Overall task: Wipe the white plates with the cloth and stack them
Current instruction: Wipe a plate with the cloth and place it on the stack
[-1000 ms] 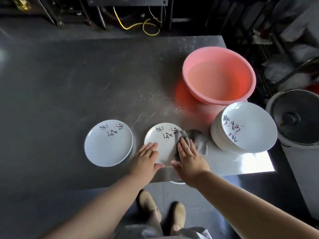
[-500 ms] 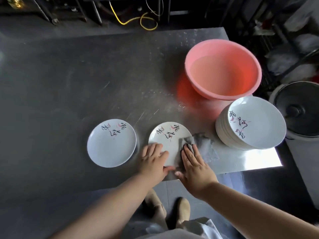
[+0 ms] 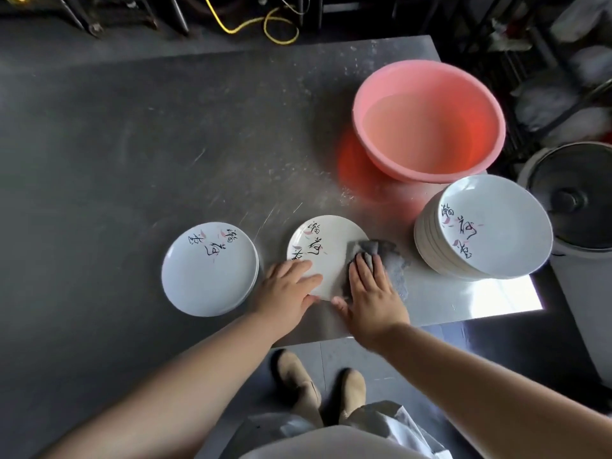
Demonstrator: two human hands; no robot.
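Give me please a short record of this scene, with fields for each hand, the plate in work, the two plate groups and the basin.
left hand: flat on the near-left edge of the middle plate, steadying it
right hand: palm down, pressing the grey cloth onto the plate's right side
plate in work: white round plate with black writing, flat on the grey metal table
left stack: short stack of white plates, untouched
right stack: tall stack of white plates, beside the basin
basin: pink round plastic basin, behind the right stack
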